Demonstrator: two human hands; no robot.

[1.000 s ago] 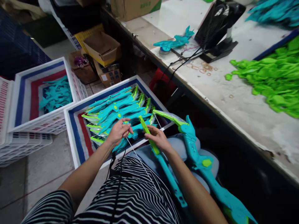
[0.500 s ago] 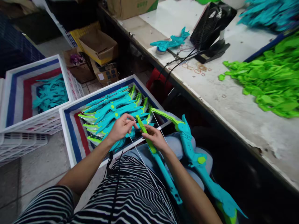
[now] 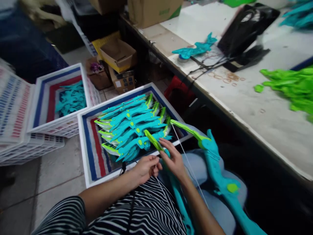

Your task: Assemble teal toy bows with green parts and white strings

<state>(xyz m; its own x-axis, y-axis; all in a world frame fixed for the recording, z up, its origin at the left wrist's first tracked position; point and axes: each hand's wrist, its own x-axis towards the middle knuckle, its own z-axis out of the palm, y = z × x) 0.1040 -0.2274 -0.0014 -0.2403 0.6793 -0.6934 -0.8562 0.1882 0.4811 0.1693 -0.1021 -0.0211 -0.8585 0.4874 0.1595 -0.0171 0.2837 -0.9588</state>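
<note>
My left hand (image 3: pixel 148 168) is closed in a pinch on a thin white bowstring (image 3: pixel 161 187), which runs down across my striped shirt. My right hand (image 3: pixel 173 158) is wrapped round the green limb (image 3: pixel 153 139) of a teal toy bow (image 3: pixel 180 199) seen edge-on; its lower part passes beside my right forearm. On my lap, to the right, lies another toy bow (image 3: pixel 214 160) with a green limb and a taut white string. Just beyond my hands, a white crate (image 3: pixel 85 163) with a striped lining holds several similar teal and green bows (image 3: pixel 133 124).
A second crate (image 3: pixel 35 114) with teal parts stands at the left. Cardboard boxes (image 3: pixel 119 54) are stacked behind. The worktable (image 3: pixel 234 104) on the right bears a black fan (image 3: pixel 244 36), teal pieces (image 3: pixel 195 49), rubber bands (image 3: pixel 230 77) and a green parts pile (image 3: pixel 293 85).
My left hand has drawn down and away from the green limb's tip, still pinching the string. My right hand's fingers have straightened somewhat along the limb. The whole view has shifted.
</note>
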